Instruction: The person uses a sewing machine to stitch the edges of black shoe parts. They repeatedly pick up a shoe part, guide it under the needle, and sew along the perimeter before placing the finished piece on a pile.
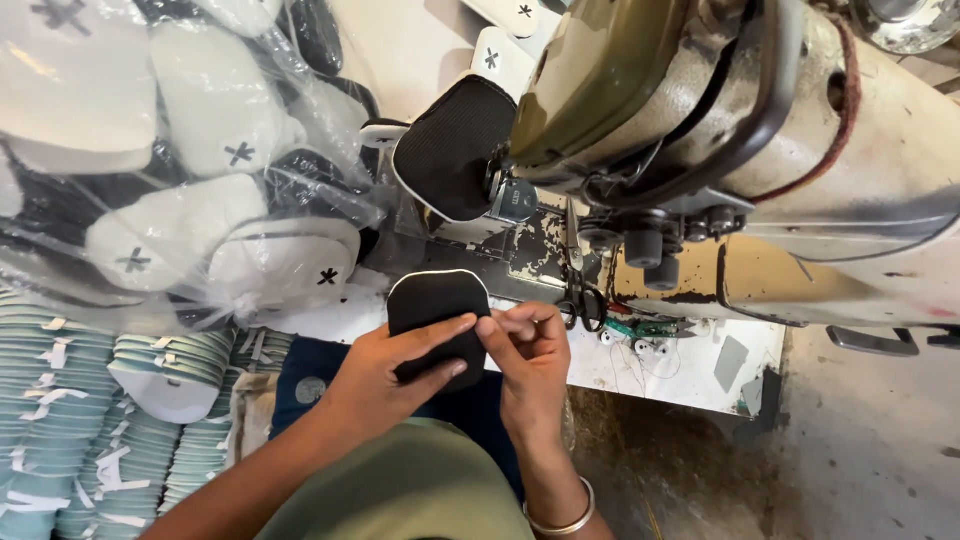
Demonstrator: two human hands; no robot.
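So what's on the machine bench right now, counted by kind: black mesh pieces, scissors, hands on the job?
Black mesh pieces with white edging: 2, one held in both hands, one up at the sewing machine
Scissors: 1
Hands: 2, left hand, right hand
Total: 5

The light was soft and even, bright enough to read every surface, and seemed to fall from above left. Glare flared white on the clear plastic bag (190,150) at the worktop's left end and on the sewing machine (800,150). The hands cast only faint shadows. Straight lines bowed toward the frame's edges, and the far corners looked slightly smeared.
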